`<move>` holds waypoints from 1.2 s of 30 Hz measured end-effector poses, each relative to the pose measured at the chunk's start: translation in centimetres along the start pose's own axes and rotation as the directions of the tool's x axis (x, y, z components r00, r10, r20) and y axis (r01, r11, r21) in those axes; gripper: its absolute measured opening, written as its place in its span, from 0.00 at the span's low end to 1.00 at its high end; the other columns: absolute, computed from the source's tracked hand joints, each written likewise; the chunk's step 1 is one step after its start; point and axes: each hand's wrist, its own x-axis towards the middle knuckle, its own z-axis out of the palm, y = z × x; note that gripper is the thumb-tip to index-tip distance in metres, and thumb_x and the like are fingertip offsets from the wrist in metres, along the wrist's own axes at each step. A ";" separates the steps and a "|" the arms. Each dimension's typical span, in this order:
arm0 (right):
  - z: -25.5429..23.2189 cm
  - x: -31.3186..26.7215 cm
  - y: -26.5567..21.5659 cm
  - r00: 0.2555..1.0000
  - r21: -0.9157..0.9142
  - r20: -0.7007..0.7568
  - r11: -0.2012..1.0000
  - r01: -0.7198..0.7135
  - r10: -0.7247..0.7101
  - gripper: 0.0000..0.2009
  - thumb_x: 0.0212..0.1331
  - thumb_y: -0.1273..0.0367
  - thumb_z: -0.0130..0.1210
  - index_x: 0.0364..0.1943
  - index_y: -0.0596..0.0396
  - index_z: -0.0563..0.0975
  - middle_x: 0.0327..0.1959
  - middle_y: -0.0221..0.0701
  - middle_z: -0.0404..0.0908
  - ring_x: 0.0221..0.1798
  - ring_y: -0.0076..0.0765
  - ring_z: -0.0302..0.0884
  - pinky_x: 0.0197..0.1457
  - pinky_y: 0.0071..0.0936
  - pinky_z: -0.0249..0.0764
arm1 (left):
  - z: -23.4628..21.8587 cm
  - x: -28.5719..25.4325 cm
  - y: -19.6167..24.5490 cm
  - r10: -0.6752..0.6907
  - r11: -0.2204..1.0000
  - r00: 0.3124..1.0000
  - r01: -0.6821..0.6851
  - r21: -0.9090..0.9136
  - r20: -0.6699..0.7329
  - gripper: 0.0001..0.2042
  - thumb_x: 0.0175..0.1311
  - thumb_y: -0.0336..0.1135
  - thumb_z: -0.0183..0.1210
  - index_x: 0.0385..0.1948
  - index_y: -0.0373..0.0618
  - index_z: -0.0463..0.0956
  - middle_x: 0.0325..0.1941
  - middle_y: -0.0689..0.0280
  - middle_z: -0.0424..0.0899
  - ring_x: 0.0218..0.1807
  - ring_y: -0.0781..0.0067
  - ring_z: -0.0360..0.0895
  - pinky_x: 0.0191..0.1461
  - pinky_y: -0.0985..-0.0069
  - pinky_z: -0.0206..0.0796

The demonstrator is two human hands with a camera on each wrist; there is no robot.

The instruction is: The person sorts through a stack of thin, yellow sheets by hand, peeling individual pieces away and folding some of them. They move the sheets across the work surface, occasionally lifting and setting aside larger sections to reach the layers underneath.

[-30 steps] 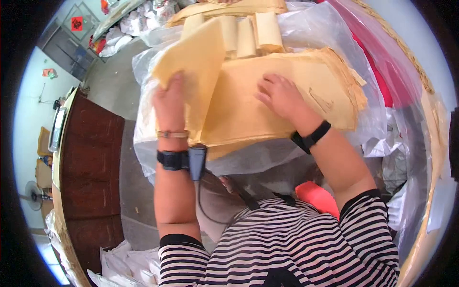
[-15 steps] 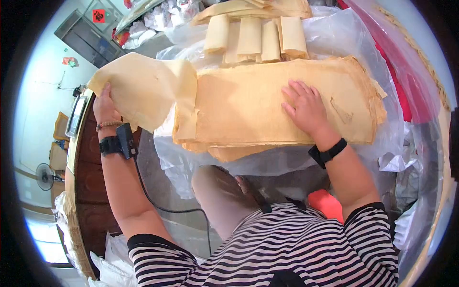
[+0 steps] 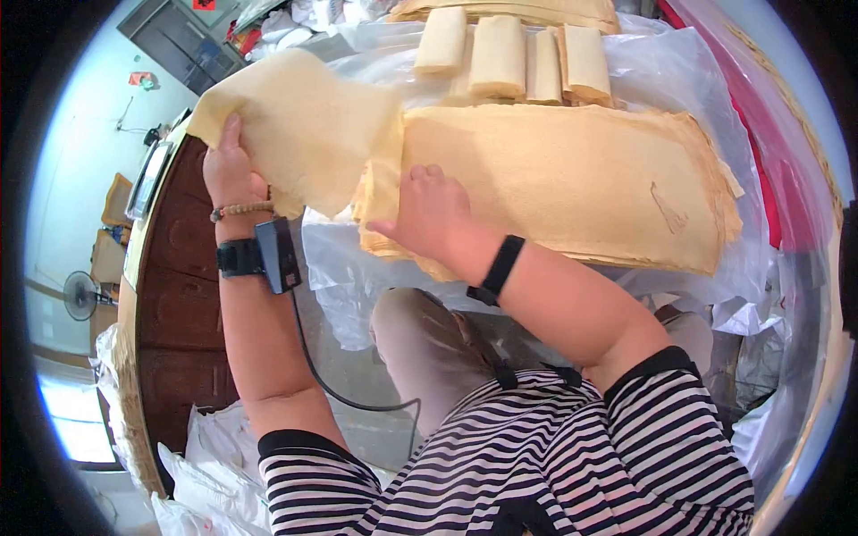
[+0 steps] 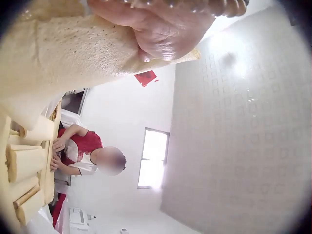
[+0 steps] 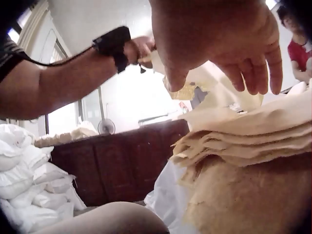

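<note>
My left hand [image 3: 234, 174] grips the left edge of a thin, pale yellow sheet [image 3: 299, 116], thumb on top, raised off the left end of the stack. In the left wrist view the sheet's surface [image 4: 58, 53] looks finely pitted, and part of the hand [image 4: 165, 29] covers its edge. The sheet's right side bends down onto a broad stack of similar sheets [image 3: 563, 179] with ragged edges. Over the left end of that stack lies my right hand [image 3: 433, 210], right at the bend. Its fingers [image 5: 248, 75] extend downward in the right wrist view.
Several folded rolls [image 3: 498, 58] lie behind the stack on clear plastic sheeting [image 3: 661, 67]. Another person [image 4: 83, 146] in red works across the table. Dark wooden cabinets [image 3: 179, 313] stand at the left, with white sacks [image 5: 29, 170] nearby.
My left hand first carried the sheet out leftward, turning it over, then came slightly back right and up. My right hand slid left from the stack's middle to its left end.
</note>
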 end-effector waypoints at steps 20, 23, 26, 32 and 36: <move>5.1 11.4 -0.6 0.992 0.594 0.028 0.800 0.081 -0.121 0.11 0.66 0.61 0.58 0.37 0.55 0.82 0.30 0.41 0.84 0.33 0.48 0.82 0.41 0.39 0.75 | -4.4 2.4 -1.4 -0.016 0.997 0.998 0.012 -0.076 -0.055 0.19 0.72 0.36 0.61 0.59 0.34 0.74 0.58 0.60 0.83 0.57 0.65 0.81 0.62 0.68 0.74; 6.0 10.9 3.0 0.895 0.394 -0.042 0.816 0.423 -0.444 0.09 0.60 0.65 0.61 0.40 0.52 0.85 0.39 0.38 0.86 0.44 0.47 0.83 0.47 0.38 0.77 | -6.5 3.0 -3.0 -0.038 0.997 0.992 0.029 -0.076 -0.118 0.19 0.72 0.36 0.60 0.58 0.33 0.75 0.57 0.59 0.83 0.55 0.65 0.82 0.59 0.69 0.75; 2.8 7.0 6.1 0.942 0.090 0.006 0.938 0.334 -0.336 0.11 0.55 0.66 0.62 0.42 0.50 0.86 0.48 0.37 0.85 0.54 0.47 0.80 0.55 0.39 0.77 | -7.6 2.5 -3.3 -0.066 0.996 0.983 0.053 -0.079 -0.172 0.17 0.72 0.35 0.60 0.56 0.33 0.76 0.54 0.59 0.84 0.50 0.65 0.84 0.55 0.70 0.77; 4.4 7.0 4.9 0.824 0.034 -0.045 0.823 0.567 -0.565 0.11 0.53 0.66 0.63 0.40 0.49 0.86 0.45 0.35 0.85 0.51 0.48 0.81 0.53 0.41 0.78 | -7.9 3.7 -3.5 -0.110 0.989 0.986 0.096 -0.110 -0.122 0.18 0.73 0.37 0.60 0.56 0.33 0.76 0.53 0.59 0.84 0.50 0.65 0.84 0.55 0.70 0.78; 3.8 9.1 2.8 0.894 0.175 0.182 0.909 0.379 -0.409 0.10 0.53 0.62 0.64 0.38 0.47 0.88 0.35 0.38 0.85 0.42 0.49 0.82 0.46 0.44 0.78 | -6.3 2.6 -1.6 -0.039 0.998 0.990 0.032 -0.060 -0.133 0.18 0.72 0.37 0.61 0.56 0.32 0.76 0.52 0.59 0.85 0.50 0.66 0.84 0.55 0.70 0.77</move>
